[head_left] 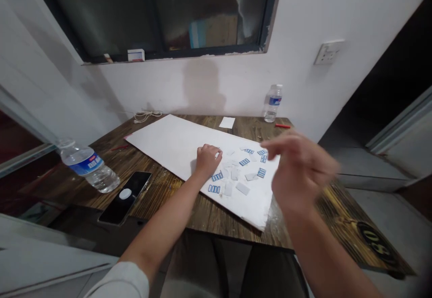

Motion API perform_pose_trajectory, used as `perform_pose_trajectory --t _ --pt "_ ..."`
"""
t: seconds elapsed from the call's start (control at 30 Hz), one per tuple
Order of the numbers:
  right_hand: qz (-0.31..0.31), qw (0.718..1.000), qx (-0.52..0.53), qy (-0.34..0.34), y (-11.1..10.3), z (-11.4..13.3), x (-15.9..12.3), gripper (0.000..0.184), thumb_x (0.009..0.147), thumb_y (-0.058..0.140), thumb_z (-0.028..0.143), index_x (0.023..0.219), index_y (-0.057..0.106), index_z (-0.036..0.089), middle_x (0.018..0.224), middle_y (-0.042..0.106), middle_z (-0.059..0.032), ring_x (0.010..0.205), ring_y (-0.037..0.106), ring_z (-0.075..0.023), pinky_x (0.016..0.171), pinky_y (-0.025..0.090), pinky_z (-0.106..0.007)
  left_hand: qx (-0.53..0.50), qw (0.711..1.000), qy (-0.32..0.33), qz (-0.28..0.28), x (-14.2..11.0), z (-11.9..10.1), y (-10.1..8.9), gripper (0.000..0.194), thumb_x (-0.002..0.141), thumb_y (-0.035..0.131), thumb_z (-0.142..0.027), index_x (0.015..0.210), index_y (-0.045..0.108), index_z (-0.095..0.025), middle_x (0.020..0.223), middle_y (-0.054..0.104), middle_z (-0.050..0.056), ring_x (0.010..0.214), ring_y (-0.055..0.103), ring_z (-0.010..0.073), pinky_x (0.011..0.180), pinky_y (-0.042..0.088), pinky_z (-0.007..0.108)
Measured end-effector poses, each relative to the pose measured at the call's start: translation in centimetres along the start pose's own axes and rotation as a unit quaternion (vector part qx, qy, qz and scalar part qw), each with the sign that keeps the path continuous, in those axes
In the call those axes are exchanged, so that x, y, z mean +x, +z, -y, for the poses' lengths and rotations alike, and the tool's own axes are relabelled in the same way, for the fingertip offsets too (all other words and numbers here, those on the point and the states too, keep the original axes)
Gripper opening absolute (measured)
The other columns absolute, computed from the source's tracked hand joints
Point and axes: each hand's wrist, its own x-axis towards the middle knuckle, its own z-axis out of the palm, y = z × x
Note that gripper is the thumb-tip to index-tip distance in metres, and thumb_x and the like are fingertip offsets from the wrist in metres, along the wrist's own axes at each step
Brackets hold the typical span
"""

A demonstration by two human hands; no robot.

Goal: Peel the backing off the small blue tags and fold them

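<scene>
The left hand [208,160] sits curled shut on the white board [162,145], maybe to keep it still. The right hand [300,172] hangs loosely open above, holding nothing. Small blue-marked paper bits [236,169] lie between them.

Passage over the white board [162,142], water bottle [88,166] and smartphone [124,196] blocking leftward

Before you, a wooden table [168,194] carries a water bottle [88,166] lying on its side beside a black smartphone [124,196], with a second, upright water bottle [273,103] and a thin red stick [282,126] near the far edge. Behind it you see a coiled white cable [146,116], a white wall [151,86] with a wall socket [329,52], and a small box [136,55] on the ledge of a dark-framed window [155,14].
</scene>
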Motion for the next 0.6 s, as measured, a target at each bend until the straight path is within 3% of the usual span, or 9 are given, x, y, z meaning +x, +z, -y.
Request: perform_pose_trajectory --t 0.03,0.1,0.2,0.3,0.47,0.6 --pt "-0.04 0.999 -0.026 0.007 0.5 -1.8 0.4 0.028 0.094 0.041 0.028 0.084 0.066 0.025 0.068 0.057 -0.0009 0.071 0.052 -0.0195 0.075 0.038 -0.037 0.001 1.0 0.001 0.0 0.0 0.0 0.0 0.017 0.087 0.053 -0.026 0.088 0.069 -0.022 0.096 0.07 0.005 0.1 0.053 0.0225 0.09 0.032 0.04" --pt "-0.019 0.987 -0.153 0.037 1.1 -6.1 0.8 0.024 0.091 0.048 0.033 0.083 0.068 0.022 0.077 0.065 -0.0039 0.077 0.054 -0.0214 0.078 0.039 -0.037 0.002 1.0 0.003 -0.001 0.1 0.0 -0.1 0.017 0.087 0.053 -0.026 0.088 0.069 -0.022 0.096 0.07 0.005 0.099 0.054 0.0225 0.089 0.032 0.04" --pt "0.1 0.94 -0.299 0.131 0.8 -12.2 -0.3 0.03 0.091 0.042 0.029 0.1 0.068 0.017 0.102 0.069 -0.0103 0.097 0.054 -0.0258 0.088 0.039 -0.039 -0.002 1.0 0.001 -0.006 0.1 -0.1 -0.3 0.017 0.088 0.052 -0.026 0.086 0.069 -0.022 0.095 0.071 0.004 0.098 0.054 0.0222 0.088 0.032 0.04" --pt "0.209 0.882 -0.38 0.185 0.3 -16.1 -2.2 0.037 0.09 0.039 0.023 0.119 0.061 0.017 0.12 0.064 -0.0111 0.115 0.048 -0.0283 0.097 0.034 -0.043 -0.001 1.0 -0.002 0.001 0.1 -0.2 -0.4 0.017 0.088 0.052 -0.026 0.086 0.069 -0.022 0.095 0.071 0.004 0.098 0.054 0.0222 0.088 0.032 0.04" --pt "0.343 0.821 -0.419 0.182 0.6 -17.7 -3.6 0.046 0.093 0.033 0.025 0.137 0.045 0.019 0.14 0.05 -0.0083 0.137 0.028 -0.0295 0.111 0.016 -0.052 -0.004 1.0 -0.01 -0.001 0.2 -0.2 -0.3 0.016 0.087 0.053 -0.026 0.086 0.069 -0.023 0.096 0.071 0.004 0.099 0.054 0.0227 0.089 0.032 0.041" --pt "0.406 0.799 -0.409 0.17 1.4 -17.6 -3.5 0.048 0.096 0.028 0.031 0.141 0.04 0.02 0.143 0.048 -0.009 0.142 0.02 -0.0286 0.112 0.007 -0.057 -0.006 1.0 -0.005 -0.009 0.2 0.0 -0.1 0.015 0.086 0.054 -0.026 0.084 0.069 -0.024 0.093 0.071 0.004 0.097 0.054 0.0225 0.088 0.033 0.04"
